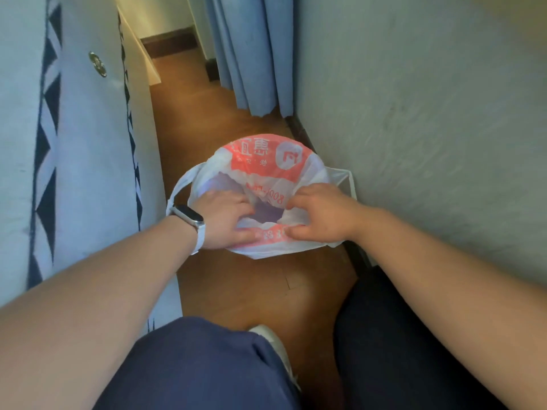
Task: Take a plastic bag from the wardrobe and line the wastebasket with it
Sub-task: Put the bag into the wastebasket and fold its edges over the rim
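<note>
A white plastic bag (pixel 266 164) with a red printed panel lies spread over the round wastebasket on the wooden floor, hiding the basket itself. The bag's mouth gapes in the middle, showing a pale lilac inside. My left hand (pixel 225 217), with a white smartwatch on its wrist, grips the bag's left and near edge. My right hand (pixel 319 216) pinches the bag's right and near edge. One bag handle (pixel 180 187) loops out to the left; another sticks out at the right by the wall.
A bed with a white cover patterned in dark triangles (pixel 74 143) fills the left. A grey wall (pixel 429 113) stands close on the right. Blue curtains (pixel 251 54) hang beyond the basket. My knees and a white shoe (pixel 272 338) are at the bottom.
</note>
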Available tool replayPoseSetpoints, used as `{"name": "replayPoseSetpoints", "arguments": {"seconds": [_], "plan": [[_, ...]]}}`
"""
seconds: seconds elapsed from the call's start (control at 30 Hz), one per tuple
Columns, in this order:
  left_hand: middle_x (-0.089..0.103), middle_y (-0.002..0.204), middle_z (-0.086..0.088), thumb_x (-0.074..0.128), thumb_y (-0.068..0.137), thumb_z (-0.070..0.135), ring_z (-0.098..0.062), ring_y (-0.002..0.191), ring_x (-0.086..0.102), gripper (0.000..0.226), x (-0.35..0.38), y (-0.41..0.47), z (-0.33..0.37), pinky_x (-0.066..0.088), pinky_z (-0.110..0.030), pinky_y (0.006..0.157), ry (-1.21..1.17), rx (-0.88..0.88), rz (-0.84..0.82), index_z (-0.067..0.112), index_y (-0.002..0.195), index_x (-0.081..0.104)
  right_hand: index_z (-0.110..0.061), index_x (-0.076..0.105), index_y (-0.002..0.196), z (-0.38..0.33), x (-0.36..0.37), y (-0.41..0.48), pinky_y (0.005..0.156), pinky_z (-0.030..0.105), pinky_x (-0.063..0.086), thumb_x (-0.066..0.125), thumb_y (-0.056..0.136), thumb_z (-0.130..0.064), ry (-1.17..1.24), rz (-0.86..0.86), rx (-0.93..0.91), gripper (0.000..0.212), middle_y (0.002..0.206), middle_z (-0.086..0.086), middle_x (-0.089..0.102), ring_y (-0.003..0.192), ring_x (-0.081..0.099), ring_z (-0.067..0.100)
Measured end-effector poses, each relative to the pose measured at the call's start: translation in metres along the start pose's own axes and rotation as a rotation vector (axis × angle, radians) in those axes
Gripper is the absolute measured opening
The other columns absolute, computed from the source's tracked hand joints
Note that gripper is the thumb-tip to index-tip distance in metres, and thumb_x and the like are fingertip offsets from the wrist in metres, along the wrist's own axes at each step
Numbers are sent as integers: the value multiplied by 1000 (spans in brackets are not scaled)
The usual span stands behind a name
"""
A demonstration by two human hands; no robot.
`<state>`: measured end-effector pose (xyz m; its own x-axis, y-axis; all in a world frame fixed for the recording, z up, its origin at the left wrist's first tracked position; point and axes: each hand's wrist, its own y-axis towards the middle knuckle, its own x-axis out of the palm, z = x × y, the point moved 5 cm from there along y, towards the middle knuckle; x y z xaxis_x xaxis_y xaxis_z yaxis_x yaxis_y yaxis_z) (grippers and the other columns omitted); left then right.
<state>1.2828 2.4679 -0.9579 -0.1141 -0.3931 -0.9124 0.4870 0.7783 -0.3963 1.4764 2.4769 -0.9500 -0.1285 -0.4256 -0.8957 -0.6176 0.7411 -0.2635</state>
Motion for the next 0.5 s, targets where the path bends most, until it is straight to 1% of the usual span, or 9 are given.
{"name": "replayPoseSetpoints", "arguments": {"seconds": [0.07, 0.13, 0.17, 0.2, 0.23, 0.3, 0.37, 0.43, 0.5], "plan": [[60, 120, 10, 36, 84, 73, -16, 108, 54, 56, 8, -6, 2, 47, -39, 92, -9, 2, -77, 38, 125, 52, -27, 61, 125, 1, 6, -5, 97, 39, 41, 52, 84, -65, -38, -29, -6, 56, 115, -3, 63, 109, 55, 22], [63, 99, 12, 40, 87, 71, -12, 89, 56, 43, 14, -9, 8, 50, -35, 79, -76, -19, -144, 37, 108, 56, -27, 61, 125, 2, 9, -7, 94, 37, 38, 52, 87, -63, -89, -43, -5, 53, 114, -3, 63, 108, 54, 22], [60, 89, 13, 40, 87, 71, -9, 81, 54, 39, 16, -10, 12, 49, -33, 73, -86, -21, -165, 36, 97, 54, -26, 62, 123, 2, 10, -7, 92, 36, 37, 52, 87, -62, -105, -46, -6, 52, 113, -3, 62, 107, 53, 21], [58, 82, 14, 41, 86, 72, -9, 76, 53, 38, 17, -10, 16, 47, -31, 69, -74, -10, -178, 36, 92, 52, -26, 62, 122, 1, 11, -8, 91, 36, 37, 53, 88, -61, -109, -50, -13, 50, 112, -3, 62, 106, 53, 21], [57, 80, 13, 40, 86, 72, -9, 75, 53, 41, 18, -11, 20, 47, -30, 67, -50, 9, -190, 34, 91, 53, -26, 62, 121, 1, 13, -8, 91, 36, 37, 55, 87, -60, -98, -58, -21, 49, 110, -4, 61, 105, 54, 21], [61, 84, 9, 40, 84, 75, -11, 77, 55, 49, 21, -12, 26, 49, -32, 69, 2, 53, -221, 31, 96, 58, -28, 62, 120, 0, 15, -10, 91, 34, 35, 57, 84, -61, -66, -79, -32, 49, 109, -6, 60, 105, 53, 19], [63, 86, 9, 41, 84, 75, -11, 77, 56, 50, 24, -13, 29, 48, -30, 69, 26, 87, -236, 30, 98, 59, -30, 61, 122, 1, 17, -12, 93, 33, 33, 59, 82, -62, -64, -105, -44, 51, 111, -7, 57, 106, 49, 17], [61, 79, 9, 44, 87, 69, -11, 72, 54, 43, 23, -14, 30, 48, -29, 68, 33, 114, -199, 29, 90, 59, -32, 59, 123, 1, 18, -12, 98, 35, 31, 59, 81, -62, -76, -136, -46, 51, 112, -8, 54, 107, 45, 16], [56, 70, 7, 46, 91, 57, -12, 65, 51, 35, 20, -14, 30, 49, -31, 67, 60, 131, -115, 26, 79, 57, -33, 63, 115, 1, 19, -11, 100, 37, 32, 60, 82, -58, -71, -123, -60, 41, 103, -9, 52, 100, 45, 15]]}}
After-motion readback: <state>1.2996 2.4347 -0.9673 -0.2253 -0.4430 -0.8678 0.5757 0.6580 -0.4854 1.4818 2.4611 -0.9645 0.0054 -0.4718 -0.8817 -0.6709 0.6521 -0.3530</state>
